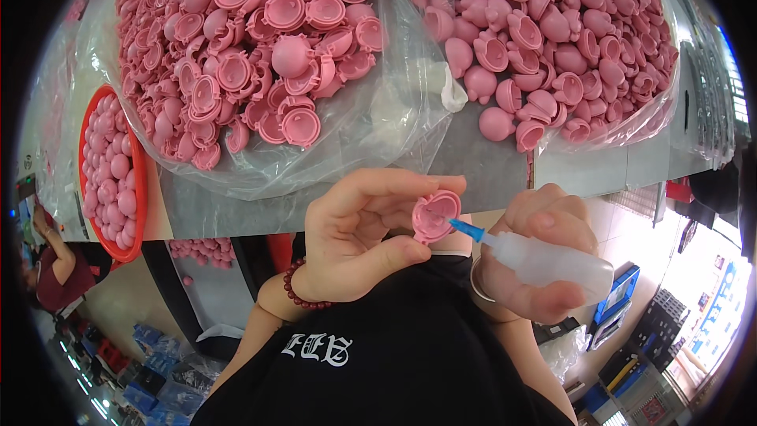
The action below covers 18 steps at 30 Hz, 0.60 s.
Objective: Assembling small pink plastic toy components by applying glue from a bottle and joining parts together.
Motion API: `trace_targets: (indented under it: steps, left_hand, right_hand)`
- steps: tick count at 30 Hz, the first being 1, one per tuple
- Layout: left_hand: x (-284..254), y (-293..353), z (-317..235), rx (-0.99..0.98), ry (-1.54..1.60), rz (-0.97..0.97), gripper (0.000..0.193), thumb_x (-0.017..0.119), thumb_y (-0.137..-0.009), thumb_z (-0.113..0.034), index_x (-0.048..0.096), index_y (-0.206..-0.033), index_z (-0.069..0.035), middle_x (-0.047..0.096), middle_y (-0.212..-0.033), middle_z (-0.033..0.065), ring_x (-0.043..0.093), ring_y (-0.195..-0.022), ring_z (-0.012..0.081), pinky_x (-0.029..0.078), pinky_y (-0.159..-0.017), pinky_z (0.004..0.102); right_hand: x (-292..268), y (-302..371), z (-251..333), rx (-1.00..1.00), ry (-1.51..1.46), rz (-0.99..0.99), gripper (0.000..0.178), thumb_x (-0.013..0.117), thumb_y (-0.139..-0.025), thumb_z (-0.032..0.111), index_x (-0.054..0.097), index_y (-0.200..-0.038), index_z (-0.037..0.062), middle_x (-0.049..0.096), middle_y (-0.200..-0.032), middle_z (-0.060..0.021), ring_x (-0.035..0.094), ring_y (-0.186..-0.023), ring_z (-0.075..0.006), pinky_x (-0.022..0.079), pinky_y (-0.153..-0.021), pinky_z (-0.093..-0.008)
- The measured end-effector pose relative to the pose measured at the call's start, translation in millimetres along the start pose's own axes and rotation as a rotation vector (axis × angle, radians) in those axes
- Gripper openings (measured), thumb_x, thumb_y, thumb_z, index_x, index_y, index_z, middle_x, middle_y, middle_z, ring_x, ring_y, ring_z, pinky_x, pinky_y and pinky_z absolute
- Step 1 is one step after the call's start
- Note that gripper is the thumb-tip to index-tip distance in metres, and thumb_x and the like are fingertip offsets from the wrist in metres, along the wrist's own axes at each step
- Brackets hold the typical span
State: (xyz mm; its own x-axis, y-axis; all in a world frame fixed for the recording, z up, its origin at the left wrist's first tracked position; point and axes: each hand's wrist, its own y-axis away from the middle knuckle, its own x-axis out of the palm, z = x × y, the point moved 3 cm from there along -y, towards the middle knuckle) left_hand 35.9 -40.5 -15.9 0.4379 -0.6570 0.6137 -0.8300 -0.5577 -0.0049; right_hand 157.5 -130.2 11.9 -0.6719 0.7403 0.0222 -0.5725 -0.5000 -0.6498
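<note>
Between the thumb and fingers of my left hand [347, 229] is a pink plastic half-shell [430, 225], its hollow side turned toward my right hand. My right hand [544, 221] is wrapped round a translucent white squeeze bottle [548, 264]. The bottle lies tilted, and its blue nozzle [469, 229] points into the hollow of the half-shell. Whether the tip touches the inner wall I cannot tell. Both hands are in front of my chest, at the near edge of the grey table [229, 217].
Two big heaps of pink half-shells, a left heap [236, 47] and a right heap [560, 39], lie on clear plastic sheeting [331, 166]. A red basket [142, 213] of pink balls stands at the left. Below the table is a tray [217, 292] with pink pieces. Another person [67, 268] is at far left.
</note>
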Motion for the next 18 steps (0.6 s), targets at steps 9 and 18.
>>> trace_targets:
  steps: [9, 18]
  left_hand:
    - [-2, -1, 0, 0.059, -0.100, 0.063, 0.048, 0.068, -0.072, -0.009, 0.040, -0.109, 0.001, 0.047, -0.111, 0.0310, 0.056, -0.095, 0.0243, 0.047, -0.081, 0.0336]
    - [-4, 1, -2, 0.258, -0.170, 0.056, 0.038, 0.058, -0.073, 0.009, 0.041, -0.108, 0.007, 0.044, -0.115, 0.0307, 0.052, -0.103, 0.0253, 0.044, -0.085, 0.0319]
  right_hand:
    - [-6, -2, -3, -0.001, 0.011, -0.018, 0.057, 0.041, -0.083, 0.048, 0.055, -0.084, -0.0073, 0.038, -0.059, -0.0048, 0.033, -0.044, -0.0110, 0.020, -0.037, -0.0218]
    - [-5, 6, 5, 0.021, -0.038, 0.043, 0.055, 0.040, -0.083, 0.047, 0.053, -0.076, -0.0061, 0.039, -0.060, -0.0060, 0.034, -0.045, -0.0121, 0.021, -0.037, -0.0231]
